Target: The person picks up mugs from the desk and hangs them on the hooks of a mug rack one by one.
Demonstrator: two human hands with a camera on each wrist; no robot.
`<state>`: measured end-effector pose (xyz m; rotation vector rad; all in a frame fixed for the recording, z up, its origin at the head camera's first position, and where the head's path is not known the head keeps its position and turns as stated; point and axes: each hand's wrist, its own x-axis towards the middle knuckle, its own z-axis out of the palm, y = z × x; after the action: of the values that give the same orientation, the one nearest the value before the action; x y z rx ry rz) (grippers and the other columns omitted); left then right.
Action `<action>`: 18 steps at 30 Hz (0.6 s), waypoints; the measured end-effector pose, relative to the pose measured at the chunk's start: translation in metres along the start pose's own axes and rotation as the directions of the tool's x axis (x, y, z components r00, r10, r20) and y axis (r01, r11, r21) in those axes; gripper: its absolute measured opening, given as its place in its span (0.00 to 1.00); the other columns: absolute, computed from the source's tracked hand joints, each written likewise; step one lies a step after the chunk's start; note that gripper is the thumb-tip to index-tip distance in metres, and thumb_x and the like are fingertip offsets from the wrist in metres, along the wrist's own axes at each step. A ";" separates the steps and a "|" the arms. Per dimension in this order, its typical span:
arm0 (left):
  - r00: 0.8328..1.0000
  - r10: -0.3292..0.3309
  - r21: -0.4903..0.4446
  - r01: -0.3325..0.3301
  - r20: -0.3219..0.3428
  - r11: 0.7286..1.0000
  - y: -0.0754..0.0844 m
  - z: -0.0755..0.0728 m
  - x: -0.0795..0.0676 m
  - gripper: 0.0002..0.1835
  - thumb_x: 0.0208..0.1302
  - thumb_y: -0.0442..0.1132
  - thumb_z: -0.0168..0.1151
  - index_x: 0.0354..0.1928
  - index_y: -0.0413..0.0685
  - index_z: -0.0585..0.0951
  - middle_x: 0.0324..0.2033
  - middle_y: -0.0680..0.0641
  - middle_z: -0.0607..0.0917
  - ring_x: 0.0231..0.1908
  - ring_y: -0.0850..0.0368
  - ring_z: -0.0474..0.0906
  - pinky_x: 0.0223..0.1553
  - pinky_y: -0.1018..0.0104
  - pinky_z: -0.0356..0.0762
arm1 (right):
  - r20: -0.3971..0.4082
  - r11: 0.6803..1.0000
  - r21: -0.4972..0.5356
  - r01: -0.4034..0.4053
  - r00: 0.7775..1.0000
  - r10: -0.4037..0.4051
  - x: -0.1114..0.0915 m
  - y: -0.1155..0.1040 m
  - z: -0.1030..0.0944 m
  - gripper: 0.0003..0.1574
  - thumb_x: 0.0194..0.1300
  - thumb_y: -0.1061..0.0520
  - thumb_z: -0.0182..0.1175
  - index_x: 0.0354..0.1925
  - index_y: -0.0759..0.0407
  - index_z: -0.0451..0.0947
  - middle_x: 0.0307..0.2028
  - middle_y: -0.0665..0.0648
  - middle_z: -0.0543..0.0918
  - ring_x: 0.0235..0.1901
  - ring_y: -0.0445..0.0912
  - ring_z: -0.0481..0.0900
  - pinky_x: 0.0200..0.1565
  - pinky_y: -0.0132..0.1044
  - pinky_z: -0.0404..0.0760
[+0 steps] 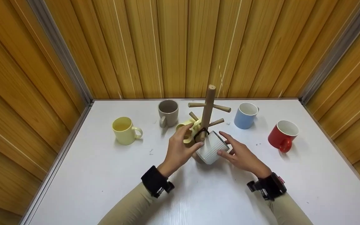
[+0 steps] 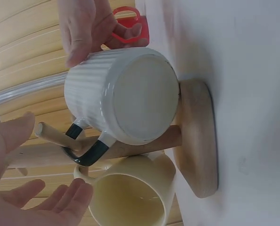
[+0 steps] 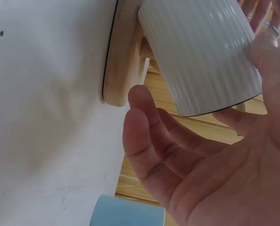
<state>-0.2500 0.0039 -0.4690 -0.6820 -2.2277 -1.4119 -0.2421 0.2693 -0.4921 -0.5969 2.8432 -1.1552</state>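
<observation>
A white ribbed mug (image 1: 211,148) with a black-and-white handle tilts low against the wooden mug tree (image 1: 208,107). In the left wrist view a peg (image 2: 57,135) passes through its handle (image 2: 90,154). My right hand (image 1: 242,156) holds this mug near its rim, thumb on the ribbed wall and index finger at the rim; the other fingers are loosely bent off it. My left hand (image 1: 180,150) is beside the handle and peg, fingers apart, gripping nothing. Behind it, a pale yellow mug (image 2: 130,197) is at the tree, partly hidden by that hand in the head view.
Another yellow mug (image 1: 123,131) stands at the left, and a taupe mug (image 1: 169,114) behind the left hand. Right of the tree are a blue mug (image 1: 245,118) and a red mug (image 1: 281,136). Wood-patterned walls (image 1: 173,47) enclose the white table (image 1: 105,187).
</observation>
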 end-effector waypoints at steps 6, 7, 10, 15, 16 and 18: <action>0.997 0.053 0.027 -0.055 0.056 0.998 0.006 0.002 0.012 0.42 0.54 0.39 0.81 0.69 0.32 0.72 0.64 0.38 0.79 0.64 0.44 0.75 0.66 0.52 0.73 | 0.052 1.000 0.002 -0.017 0.999 0.017 -0.005 0.004 -0.004 0.54 0.68 0.42 0.68 0.80 0.53 0.52 0.58 0.69 0.79 0.34 0.47 0.84 0.40 0.42 0.82; 0.996 0.051 0.026 -0.053 0.069 0.998 0.006 0.003 0.014 0.43 0.54 0.39 0.81 0.69 0.32 0.71 0.65 0.37 0.78 0.65 0.44 0.75 0.67 0.52 0.72 | 0.057 1.000 0.002 -0.019 0.998 0.019 -0.006 0.005 -0.005 0.54 0.68 0.43 0.68 0.80 0.52 0.52 0.59 0.69 0.79 0.35 0.48 0.84 0.40 0.41 0.82; 0.994 0.040 0.024 -0.042 0.105 0.999 0.007 0.004 0.018 0.45 0.54 0.38 0.81 0.71 0.30 0.69 0.66 0.36 0.77 0.66 0.44 0.73 0.69 0.52 0.69 | 0.066 1.000 -0.001 -0.020 0.998 0.020 -0.009 0.007 -0.008 0.54 0.68 0.44 0.68 0.81 0.53 0.51 0.59 0.69 0.79 0.34 0.46 0.84 0.40 0.40 0.82; 0.988 0.038 0.029 -0.043 0.150 0.999 0.007 0.006 0.023 0.47 0.56 0.38 0.80 0.74 0.32 0.66 0.67 0.36 0.76 0.67 0.44 0.73 0.70 0.52 0.68 | 0.080 1.000 -0.008 -0.030 0.996 0.030 -0.013 0.011 -0.012 0.55 0.68 0.47 0.70 0.81 0.52 0.51 0.60 0.68 0.79 0.34 0.42 0.84 0.40 0.38 0.82; 0.987 0.039 0.025 -0.044 0.157 0.999 0.007 0.007 0.024 0.47 0.56 0.38 0.80 0.74 0.33 0.65 0.67 0.36 0.76 0.67 0.44 0.73 0.70 0.52 0.68 | 0.082 0.999 -0.008 -0.035 0.996 0.035 -0.014 0.012 -0.013 0.55 0.67 0.47 0.70 0.81 0.51 0.51 0.60 0.68 0.79 0.34 0.42 0.84 0.40 0.38 0.82; 0.985 0.046 0.015 -0.049 0.169 0.999 0.009 0.008 0.026 0.47 0.57 0.37 0.79 0.75 0.34 0.65 0.67 0.36 0.76 0.67 0.44 0.73 0.69 0.52 0.69 | 0.087 0.999 -0.011 -0.042 0.995 0.043 -0.017 0.013 -0.016 0.56 0.67 0.48 0.70 0.81 0.50 0.51 0.61 0.68 0.79 0.34 0.41 0.83 0.40 0.38 0.82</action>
<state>-0.2659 0.0194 -0.4514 -0.8718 -2.3324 -1.3529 -0.2336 0.2941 -0.4915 -0.5697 2.7759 -1.0825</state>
